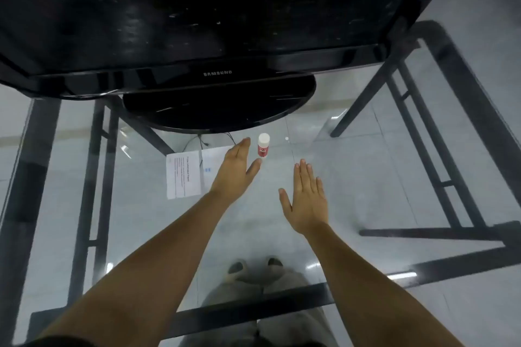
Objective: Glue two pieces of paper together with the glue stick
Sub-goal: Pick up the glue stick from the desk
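Glass table (pixel 366 177): monitor (pixel 197 8) hogs the far edge, so work sits mid-table. Two papers (pixel 183 175) flat, side by side. Left hand (pixel 236 169) straight-fingered, empty, just beside the upright glue stick (pixel 263 146), probably reaching. Right hand (pixel 307 200) flat, empty.

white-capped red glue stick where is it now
In the head view the white-capped red glue stick stands upright on the glass table, just right of the left hand, in front of the black monitor's base.

Two hands (pixel 236 169) (pixel 307 201), two papers (pixel 183 175) (pixel 215 156), one glue stick (pixel 263 146), one monitor (pixel 197 8)
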Motion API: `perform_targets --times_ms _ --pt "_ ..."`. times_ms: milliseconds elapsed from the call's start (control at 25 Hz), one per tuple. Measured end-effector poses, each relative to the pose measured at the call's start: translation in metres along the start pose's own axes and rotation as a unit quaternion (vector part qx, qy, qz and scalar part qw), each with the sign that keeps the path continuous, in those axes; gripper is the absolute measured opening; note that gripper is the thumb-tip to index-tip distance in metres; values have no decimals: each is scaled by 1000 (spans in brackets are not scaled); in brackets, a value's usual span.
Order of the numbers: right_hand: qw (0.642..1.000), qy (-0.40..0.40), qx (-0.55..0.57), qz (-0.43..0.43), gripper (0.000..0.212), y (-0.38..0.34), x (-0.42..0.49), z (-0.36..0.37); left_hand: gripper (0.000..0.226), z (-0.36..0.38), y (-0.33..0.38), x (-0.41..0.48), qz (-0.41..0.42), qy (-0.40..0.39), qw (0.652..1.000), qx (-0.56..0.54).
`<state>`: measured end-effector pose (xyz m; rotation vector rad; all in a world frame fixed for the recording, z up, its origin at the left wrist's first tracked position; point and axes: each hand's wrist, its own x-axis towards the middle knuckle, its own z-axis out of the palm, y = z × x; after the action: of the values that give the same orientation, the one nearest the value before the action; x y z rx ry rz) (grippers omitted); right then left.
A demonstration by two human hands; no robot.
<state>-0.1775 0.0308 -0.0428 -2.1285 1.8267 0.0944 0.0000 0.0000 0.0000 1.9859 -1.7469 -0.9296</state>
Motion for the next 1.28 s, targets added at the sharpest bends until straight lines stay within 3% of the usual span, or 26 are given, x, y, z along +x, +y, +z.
perform_targets --times_ms 200,480,720,840,960,1160,1280 --pt "1000 6 -7 -5 75 2 1 1 60 6 4 23 -10 11 1000 -25" --pt "1000 -5 -12 -4 72 4 3 3 37 10 8 26 13 23 999 -37" --pt "1000 -7 7 -24 79 4 3 -3 37 -2 15 14 29 5 998 -57" --pt "992 39 121 -19 58 6 11 -26 31 -10 12 -1 39 -14 996 -77" --pt "959 100 261 -45 35 -2 26 -64 35 -17 8 -16 38 -49 995 -83" --pt "910 -17 409 -65 37 -23 38 -107 40 -23 13 -26 58 -84 993 -62" --pt "900 -23 430 -63 32 -24 42 -107 40 -24 15 -29 70 -82 993 -51"
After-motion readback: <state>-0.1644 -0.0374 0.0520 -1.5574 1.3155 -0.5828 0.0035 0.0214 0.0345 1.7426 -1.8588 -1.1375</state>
